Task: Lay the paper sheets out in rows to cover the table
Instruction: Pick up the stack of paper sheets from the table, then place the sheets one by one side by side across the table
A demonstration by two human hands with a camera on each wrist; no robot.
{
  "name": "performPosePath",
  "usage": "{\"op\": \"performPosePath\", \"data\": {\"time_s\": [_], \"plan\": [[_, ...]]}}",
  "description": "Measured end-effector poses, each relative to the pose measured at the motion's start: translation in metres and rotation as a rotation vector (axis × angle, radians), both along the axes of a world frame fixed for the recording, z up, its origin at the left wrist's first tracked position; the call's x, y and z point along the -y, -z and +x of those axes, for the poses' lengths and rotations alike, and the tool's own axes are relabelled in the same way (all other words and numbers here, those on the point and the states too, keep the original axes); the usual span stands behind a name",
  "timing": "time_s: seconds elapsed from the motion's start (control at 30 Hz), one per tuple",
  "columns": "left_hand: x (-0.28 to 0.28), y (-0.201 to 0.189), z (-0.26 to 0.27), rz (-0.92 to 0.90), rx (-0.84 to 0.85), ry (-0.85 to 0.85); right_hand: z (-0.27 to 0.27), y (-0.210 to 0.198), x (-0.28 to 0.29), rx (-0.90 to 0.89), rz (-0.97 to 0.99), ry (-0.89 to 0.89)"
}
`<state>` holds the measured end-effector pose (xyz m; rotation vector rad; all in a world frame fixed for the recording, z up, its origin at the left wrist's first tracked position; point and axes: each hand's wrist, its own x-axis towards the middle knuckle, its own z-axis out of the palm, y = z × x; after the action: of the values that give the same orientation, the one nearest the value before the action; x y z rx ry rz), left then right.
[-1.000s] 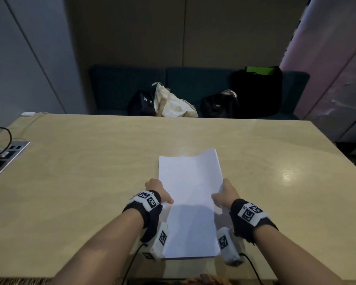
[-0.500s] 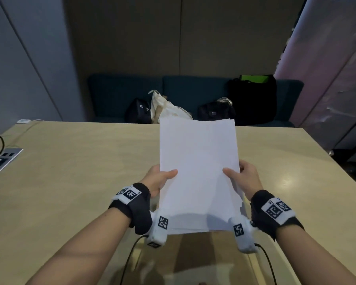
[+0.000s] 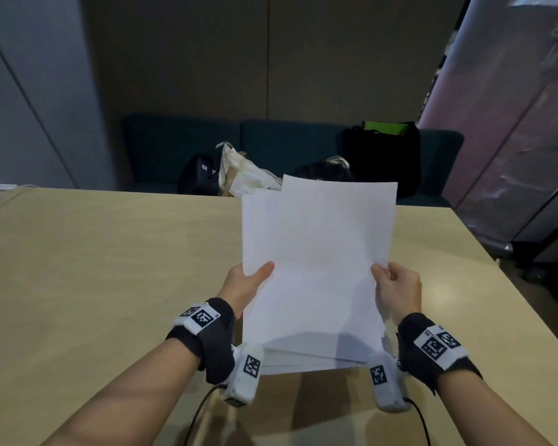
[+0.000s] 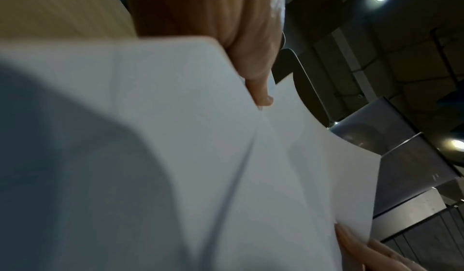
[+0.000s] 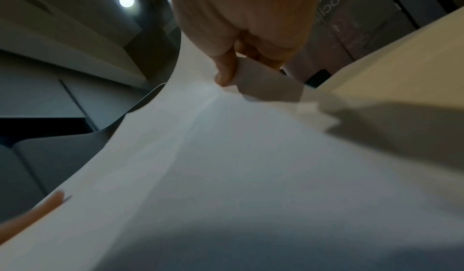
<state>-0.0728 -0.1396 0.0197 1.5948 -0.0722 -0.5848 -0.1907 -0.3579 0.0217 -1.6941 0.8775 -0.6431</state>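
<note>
**Peeling one sheet off the stack**

While both my hands hold the sheets (image 3: 316, 268) up off the tabletop (image 3: 110, 284), nothing is laid down yet, so by my reckoning the task is at its very start. The stack stands tilted in front of me, above the near middle of the tabletop, its lower edges fanned slightly. One sheet (image 3: 339, 220) is skewed off to the right and far side of the rest.

My left hand (image 3: 244, 286) has its grip pinching the stack's left edge, thumb flat on the near face and fingers behind. My right hand (image 3: 397, 286) pinches the right edge, fingers curled around it; the right wrist view shows a thumb (image 5: 226, 71) pressing a curled-over edge of paper. Both wrists are level, forearms reaching out over the near edge.

To do this step well, I judge I should slide only the skewed sheet free with the right grip while the left keeps the rest clamped. Paper this thin may cling, so two could come away together; a small rub of the thumb should split them. A first sheet set square into a far corner would make straight rows easier.
</note>
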Motion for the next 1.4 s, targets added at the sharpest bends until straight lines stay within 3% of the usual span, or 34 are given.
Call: {"op": "performPosePath", "data": {"time_s": [0.23,0.33,0.43,0.5,0.63,0.77,1.0,1.1,1.2,1.4], "plan": [[0.013,0.003,0.002,0.078,0.04,-0.125,-0.004,0.007,0.1,-0.122,-0.025,0.138],[0.011,0.005,0.005,0.119,0.048,-0.144,0.0,0.018,0.142,-0.29,-0.121,0.178],[0.012,0.004,0.01,0.151,0.043,-0.129,0.005,0.03,0.165,-0.58,-0.284,0.162],[0.018,0.004,0.013,0.181,0.04,-0.117,0.006,0.034,0.159,-0.719,-0.381,0.029],[0.044,-0.001,0.017,0.21,0.058,-0.114,0.006,0.053,0.121,-0.908,-0.474,-0.459],[0.073,-0.007,0.017,0.188,0.081,-0.096,0.01,0.053,0.128,-1.002,-0.453,-0.551],[0.1,-0.005,0.014,0.169,0.061,-0.078,0.018,0.044,0.192,-0.782,-0.325,-0.395],[0.1,-0.003,0.014,0.157,0.041,-0.079,0.005,0.046,0.195,-0.833,-0.457,-0.336],[0.099,0.001,0.017,0.161,0.026,-0.073,-0.01,0.055,0.184,-0.938,-0.468,-0.407],[0.101,0.006,0.021,0.161,0.009,-0.073,-0.001,0.058,0.211,-0.971,-0.443,-0.522]]}}
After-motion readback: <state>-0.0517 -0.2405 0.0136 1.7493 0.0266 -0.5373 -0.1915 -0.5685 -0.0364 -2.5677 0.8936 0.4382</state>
